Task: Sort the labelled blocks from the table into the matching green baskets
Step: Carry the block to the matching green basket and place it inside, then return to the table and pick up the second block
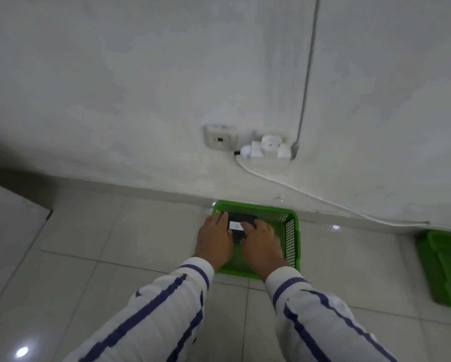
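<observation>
A green mesh basket [291, 232] stands on the tiled floor against the wall. Over its inside, a black block [238, 221] with a white label reading "A" is held between both hands. My left hand [215, 237] grips the block's left side and my right hand [261, 244] grips its right side, fingers curled over the top. Most of the block's lower half is hidden by my fingers. Both arms wear white sleeves with blue stripes.
A second green basket [446, 270] lies at the right edge, partly cut off. A white wall with a socket [220, 139], a plug adapter [270, 150] and a white cable [323, 201] is right behind the basket. A white panel [7, 231] lies at far left.
</observation>
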Tool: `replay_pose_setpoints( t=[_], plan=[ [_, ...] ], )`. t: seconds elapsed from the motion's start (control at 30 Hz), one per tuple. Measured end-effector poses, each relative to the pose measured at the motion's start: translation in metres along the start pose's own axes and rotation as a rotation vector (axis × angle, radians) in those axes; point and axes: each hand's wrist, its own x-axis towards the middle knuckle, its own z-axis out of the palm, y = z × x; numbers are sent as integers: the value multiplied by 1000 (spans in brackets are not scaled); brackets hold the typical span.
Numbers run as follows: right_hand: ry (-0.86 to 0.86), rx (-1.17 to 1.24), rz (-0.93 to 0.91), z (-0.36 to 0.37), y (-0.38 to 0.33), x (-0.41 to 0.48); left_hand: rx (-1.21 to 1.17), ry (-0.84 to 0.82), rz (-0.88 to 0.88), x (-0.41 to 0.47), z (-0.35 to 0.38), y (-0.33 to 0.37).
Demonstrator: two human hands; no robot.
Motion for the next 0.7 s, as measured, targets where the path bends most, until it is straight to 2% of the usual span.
replay_pose_setpoints(
  t=[0.27, 0.43, 0.57, 0.7],
  plan=[
    [125, -36, -56, -210, -50, -121, 32, 79, 72, -105, -180, 142],
    [239, -50, -131, -306, -62, -178, 44, 159, 110, -155, -254, 207],
    [329, -51, -156, -358, -65, -222, 41, 225, 164, -194, -289, 249],
    [398, -38, -149, -372, -55, -271, 36, 233, 223, -239, -295, 277]
  ],
)
